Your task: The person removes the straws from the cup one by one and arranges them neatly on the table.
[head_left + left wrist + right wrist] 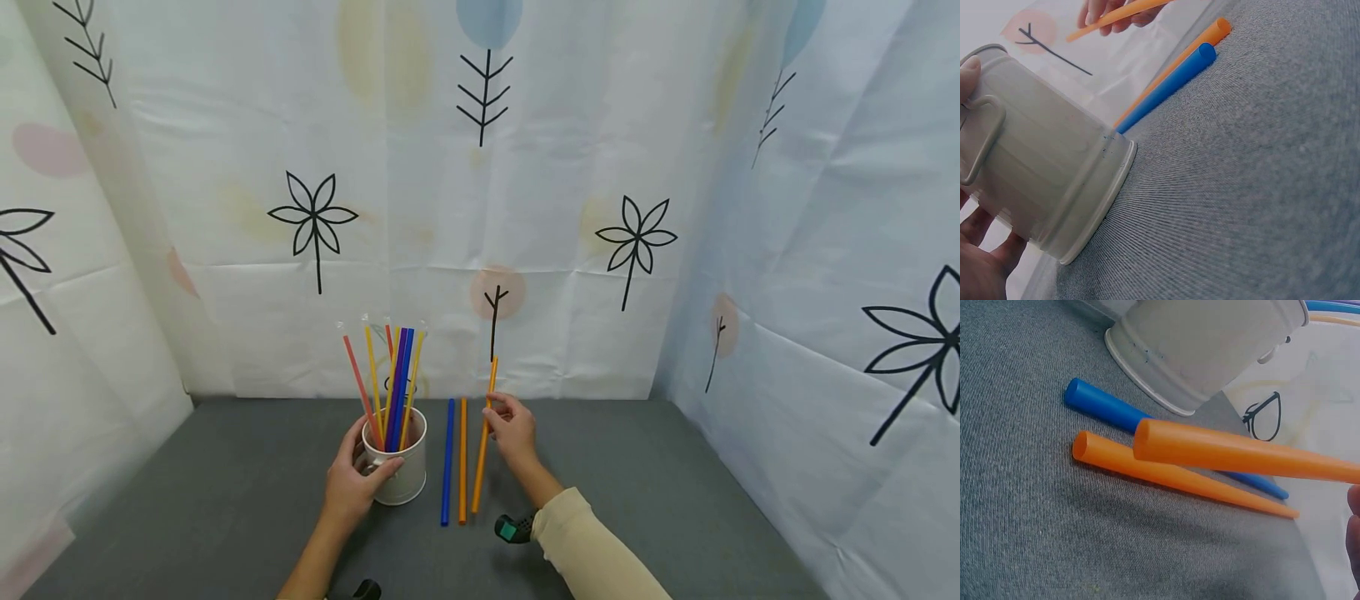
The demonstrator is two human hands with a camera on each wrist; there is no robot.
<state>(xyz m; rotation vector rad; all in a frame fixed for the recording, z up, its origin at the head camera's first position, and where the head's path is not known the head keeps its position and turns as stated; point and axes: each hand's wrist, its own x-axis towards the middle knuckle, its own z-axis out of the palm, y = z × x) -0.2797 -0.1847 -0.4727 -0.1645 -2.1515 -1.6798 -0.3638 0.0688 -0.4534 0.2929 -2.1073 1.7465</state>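
A white mug (400,464) stands on the grey table (637,492), filled with several coloured straws (390,383). My left hand (352,479) grips the mug around its handle side; the mug (1035,169) fills the left wrist view. My right hand (512,429) pinches an orange straw (483,437), tilted with its far end raised and its near end low by the table. The same orange straw (1235,453) crosses the right wrist view in the air. A blue straw (447,462) and another orange straw (462,461) lie flat side by side between the mug and the held straw.
White curtains with leaf prints (480,192) close off the back and both sides of the table. Bare grey cloth stretches to the right of my right hand and to the left of the mug. A small black and green device (512,528) sits at my right wrist.
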